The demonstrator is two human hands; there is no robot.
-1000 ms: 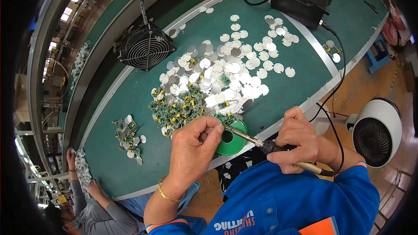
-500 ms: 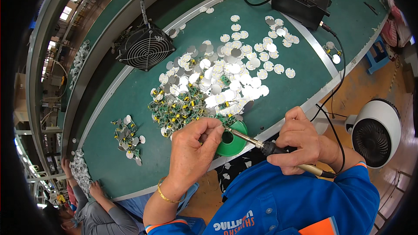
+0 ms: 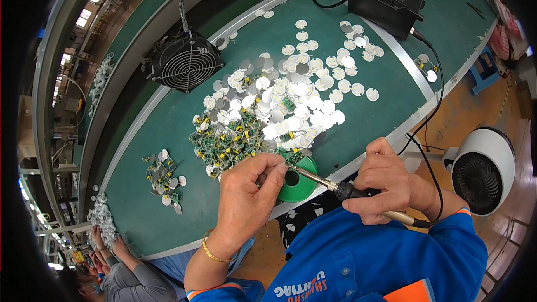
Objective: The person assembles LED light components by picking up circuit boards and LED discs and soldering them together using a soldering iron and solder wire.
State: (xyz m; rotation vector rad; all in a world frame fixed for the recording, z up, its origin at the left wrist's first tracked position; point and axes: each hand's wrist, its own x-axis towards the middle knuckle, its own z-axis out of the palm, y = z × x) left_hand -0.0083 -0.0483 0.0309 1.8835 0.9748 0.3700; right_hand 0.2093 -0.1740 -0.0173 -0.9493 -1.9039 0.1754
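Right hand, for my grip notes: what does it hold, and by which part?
The right hand holds a soldering iron by its handle.

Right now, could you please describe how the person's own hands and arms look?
The left hand and right hand wear no gloves. A gold-coloured bracelet circles the left wrist. The forearms are bare below short blue sleeves, which have orange edging.

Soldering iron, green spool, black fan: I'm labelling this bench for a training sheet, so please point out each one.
Soldering iron (image 3: 350, 191): head view, on its black middle section.
Green spool (image 3: 297, 192): head view, on its flat flange.
Black fan (image 3: 188, 67): head view, on its front grille.
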